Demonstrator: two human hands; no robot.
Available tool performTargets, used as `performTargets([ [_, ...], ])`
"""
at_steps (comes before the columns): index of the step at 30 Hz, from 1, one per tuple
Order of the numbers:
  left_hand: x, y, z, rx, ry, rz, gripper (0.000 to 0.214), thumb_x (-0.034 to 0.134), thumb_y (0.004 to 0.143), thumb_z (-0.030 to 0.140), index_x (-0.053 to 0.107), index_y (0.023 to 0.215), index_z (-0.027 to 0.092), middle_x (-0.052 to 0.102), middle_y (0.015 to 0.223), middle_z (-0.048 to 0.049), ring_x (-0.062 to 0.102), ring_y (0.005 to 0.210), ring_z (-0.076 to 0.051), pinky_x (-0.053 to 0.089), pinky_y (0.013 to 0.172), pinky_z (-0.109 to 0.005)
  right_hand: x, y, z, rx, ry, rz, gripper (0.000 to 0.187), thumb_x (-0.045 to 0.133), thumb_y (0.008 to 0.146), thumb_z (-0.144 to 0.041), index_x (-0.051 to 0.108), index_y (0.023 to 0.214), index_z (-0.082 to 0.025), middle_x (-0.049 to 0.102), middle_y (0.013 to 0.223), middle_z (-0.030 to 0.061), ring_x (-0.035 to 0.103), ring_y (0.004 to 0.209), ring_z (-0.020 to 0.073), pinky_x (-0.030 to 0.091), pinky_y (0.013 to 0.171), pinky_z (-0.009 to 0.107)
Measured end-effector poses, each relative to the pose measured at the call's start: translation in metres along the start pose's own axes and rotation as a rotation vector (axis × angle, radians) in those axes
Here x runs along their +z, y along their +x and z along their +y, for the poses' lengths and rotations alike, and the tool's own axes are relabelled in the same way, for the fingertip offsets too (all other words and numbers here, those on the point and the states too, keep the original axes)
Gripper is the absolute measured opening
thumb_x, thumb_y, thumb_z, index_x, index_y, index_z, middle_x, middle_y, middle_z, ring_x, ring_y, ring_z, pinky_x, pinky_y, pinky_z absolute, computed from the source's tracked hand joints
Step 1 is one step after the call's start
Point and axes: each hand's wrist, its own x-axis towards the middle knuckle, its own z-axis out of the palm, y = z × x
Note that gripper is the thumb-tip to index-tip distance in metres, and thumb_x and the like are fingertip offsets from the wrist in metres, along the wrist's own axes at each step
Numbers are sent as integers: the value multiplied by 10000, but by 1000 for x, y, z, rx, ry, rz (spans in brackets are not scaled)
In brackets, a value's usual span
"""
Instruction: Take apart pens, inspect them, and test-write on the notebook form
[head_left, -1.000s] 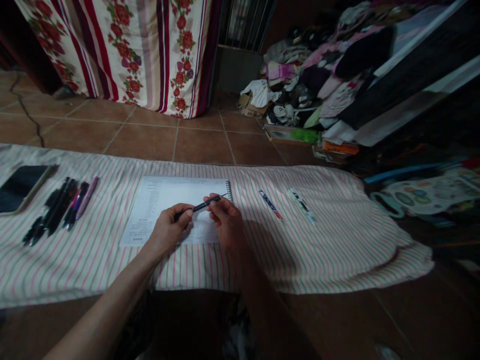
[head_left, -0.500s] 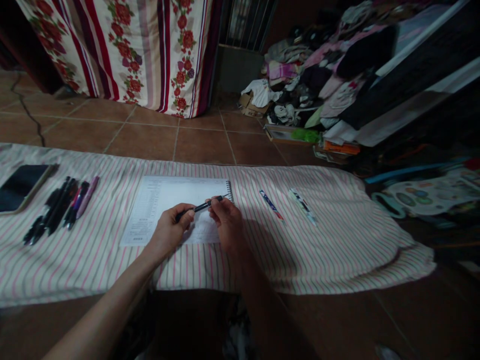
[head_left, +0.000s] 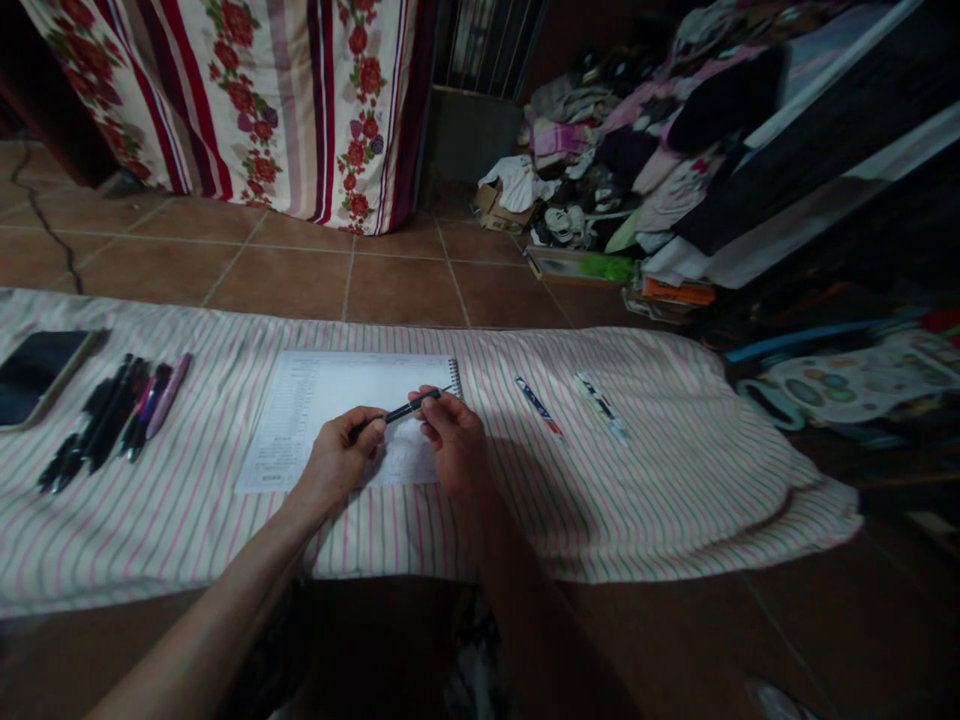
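Observation:
A slim black pen is held between my two hands, slanting up to the right. My left hand pinches its lower left end. The fingertips of my right hand are closed on the upper right end, where a thin tip sticks out past them. Under the hands lies a spiral-bound notepad with a mostly white page and printed text along its left side. To the right of it rest a dark blue and red patterned pen and a pale patterned pen.
A striped cloth covers the low surface. At its left lie a phone, several dark pens and a pink pen. Beyond are a tiled floor, a floral curtain and a heap of clothes.
Both hands keep their grip on the pen with barely any movement. The whole view has shifted slightly, so things appear a little further left.

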Motion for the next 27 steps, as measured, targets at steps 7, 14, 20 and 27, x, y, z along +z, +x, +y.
performTargets([
  [7,1,-2,3,-10,33,-14,296,606,658,360,641,817,112,463,478,42,392,459,-87,287,454,-231,-1,4,9,-56,-54,55,240,728,634,-385,664,734,-177,658,702,-2,478,551,66,395,532,201],
  [14,-1,-2,3,-9,18,-5,299,619,660,362,645,829,116,461,488,43,393,465,-87,286,453,-226,3,-1,5,-35,-46,54,283,731,630,-406,671,793,-182,680,797,17,526,600,79,432,566,206],
  [20,1,-1,4,-61,-52,-8,293,635,641,370,638,792,119,422,461,57,349,434,-74,247,437,-215,4,-4,-1,22,63,-41,332,706,656,-331,669,969,-225,697,1039,39,572,664,91,454,586,217],
  [27,2,-1,2,-34,15,3,275,607,669,341,641,819,113,445,493,44,373,460,-81,270,454,-219,1,-1,1,22,56,-8,241,718,657,-310,681,869,-201,718,902,28,552,612,74,418,526,188],
])
